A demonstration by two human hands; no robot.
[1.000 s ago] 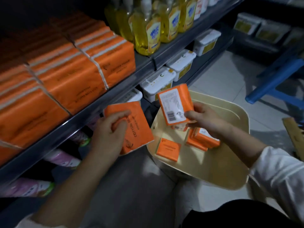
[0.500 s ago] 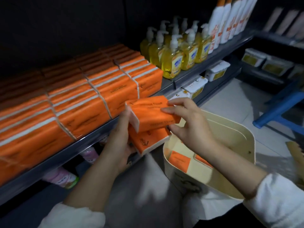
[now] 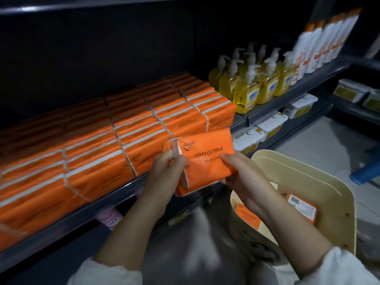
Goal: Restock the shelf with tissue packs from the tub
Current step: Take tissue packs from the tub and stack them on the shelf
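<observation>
Snugly between hands (image 3: 167, 171) (image 3: 243, 174), slick rectangular tissue packs (image 3: 207, 161)

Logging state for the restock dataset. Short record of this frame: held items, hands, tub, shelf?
held packs: two, orange, stacked, in front of the shelf edge, not yet shelved
left hand: grips their left end
right hand: grips their right end
tub: cream; two tub packs visible inside
shelf stock: rows of shelf packs; soap bottles to their right
</observation>
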